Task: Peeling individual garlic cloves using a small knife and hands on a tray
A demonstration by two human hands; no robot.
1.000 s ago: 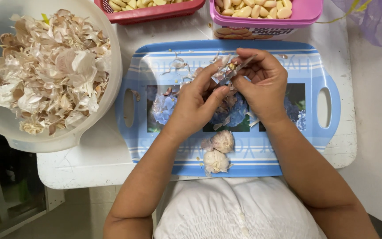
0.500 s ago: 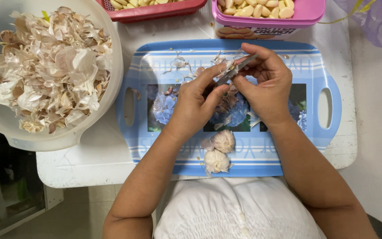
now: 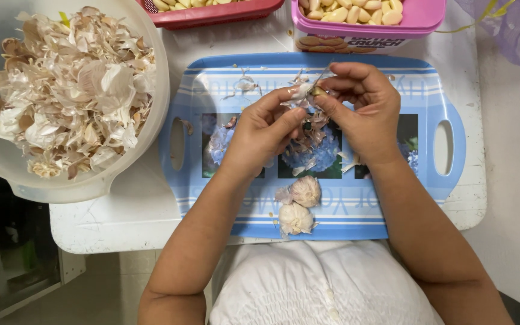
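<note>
Head view: left hand (image 3: 260, 135) and right hand (image 3: 365, 111) meet above the blue tray (image 3: 404, 72), fingertips of both pinching one garlic clove (image 3: 303, 91). The clove looks light, firm, with papery skin likely to flake; best held at its ends. A pink tub (image 3: 368, 21) with a printed cardboard label stands at the counter's (image 3: 121, 222) far edge.

We pinch a garlic clove (image 3: 304, 91) between our left hand (image 3: 266, 129) and right hand (image 3: 365, 111) above the blue tray (image 3: 212, 78); two garlic bulbs (image 3: 299, 204) lie near us, a bowl of skins (image 3: 67, 90) beside the tray.
</note>
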